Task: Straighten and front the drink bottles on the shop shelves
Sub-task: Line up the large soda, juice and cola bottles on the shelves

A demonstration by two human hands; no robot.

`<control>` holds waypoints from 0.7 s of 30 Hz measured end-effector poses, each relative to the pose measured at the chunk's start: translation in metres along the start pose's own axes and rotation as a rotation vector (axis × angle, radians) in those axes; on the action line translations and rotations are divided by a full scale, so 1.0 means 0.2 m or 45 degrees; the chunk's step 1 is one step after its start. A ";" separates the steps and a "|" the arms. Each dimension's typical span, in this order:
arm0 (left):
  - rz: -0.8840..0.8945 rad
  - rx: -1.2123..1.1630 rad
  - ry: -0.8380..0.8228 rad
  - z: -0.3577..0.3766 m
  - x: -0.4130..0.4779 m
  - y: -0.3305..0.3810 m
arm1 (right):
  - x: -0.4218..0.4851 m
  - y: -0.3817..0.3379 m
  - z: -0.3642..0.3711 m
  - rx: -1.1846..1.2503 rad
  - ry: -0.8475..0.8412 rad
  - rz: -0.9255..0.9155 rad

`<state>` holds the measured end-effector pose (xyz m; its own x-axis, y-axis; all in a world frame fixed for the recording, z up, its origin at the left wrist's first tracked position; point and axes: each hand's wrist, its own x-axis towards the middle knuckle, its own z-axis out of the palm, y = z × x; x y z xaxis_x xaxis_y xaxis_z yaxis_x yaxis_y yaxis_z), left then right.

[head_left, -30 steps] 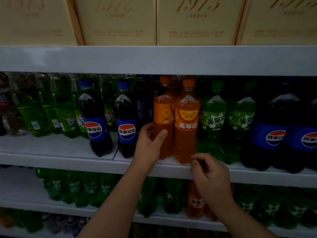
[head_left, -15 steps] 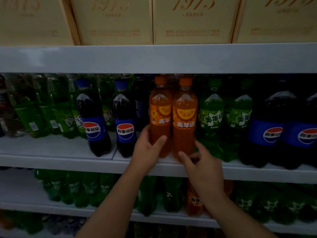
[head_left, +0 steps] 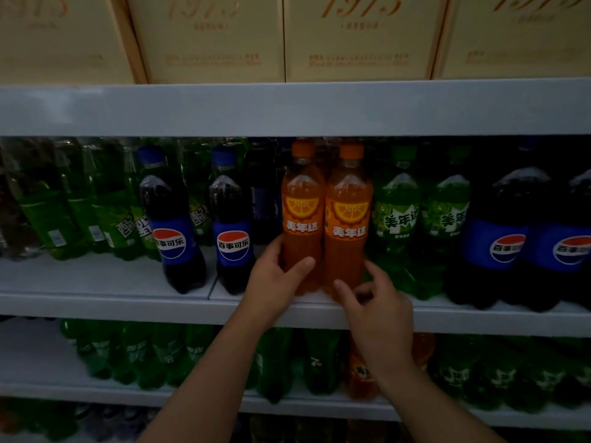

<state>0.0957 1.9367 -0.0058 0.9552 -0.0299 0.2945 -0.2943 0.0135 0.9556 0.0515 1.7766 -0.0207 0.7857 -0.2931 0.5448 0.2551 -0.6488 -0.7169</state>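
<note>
Two orange soda bottles stand upright side by side at the front of the middle shelf [head_left: 105,305], labels facing me. My left hand [head_left: 275,282] grips the base of the left orange bottle [head_left: 302,215]. At the base of the right orange bottle [head_left: 348,219], my right hand [head_left: 374,302] has its thumb and fingers curled around the bottle. Two small cola bottles [head_left: 172,225] [head_left: 232,228] stand to the left, green soda bottles [head_left: 396,225] to the right.
Large cola bottles [head_left: 505,244] fill the right end of the shelf. Leaning green bottles [head_left: 48,212] crowd the back left. Beige boxes [head_left: 211,36] sit on the top shelf. Green and orange bottles [head_left: 361,375] line the shelf below.
The left orange bottle has turned so its label faces front. My right hand rose from the shelf edge to the right orange bottle's base.
</note>
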 end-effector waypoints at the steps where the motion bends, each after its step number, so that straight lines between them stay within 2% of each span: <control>1: -0.003 0.019 -0.005 0.00 0.00 0.00 | 0.00 0.00 0.00 0.005 0.013 0.004; 15: 0.035 0.182 0.037 0.01 -0.02 0.00 | 0.00 -0.01 0.06 -0.079 0.134 0.078; 21: 0.025 0.408 0.134 0.07 -0.01 0.01 | -0.01 -0.03 0.05 -0.125 0.155 0.051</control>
<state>0.0925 1.9222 -0.0052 0.9423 0.0710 0.3272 -0.2923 -0.3020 0.9074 0.0552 1.7877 -0.0220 0.7186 -0.3994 0.5693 0.1635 -0.6986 -0.6965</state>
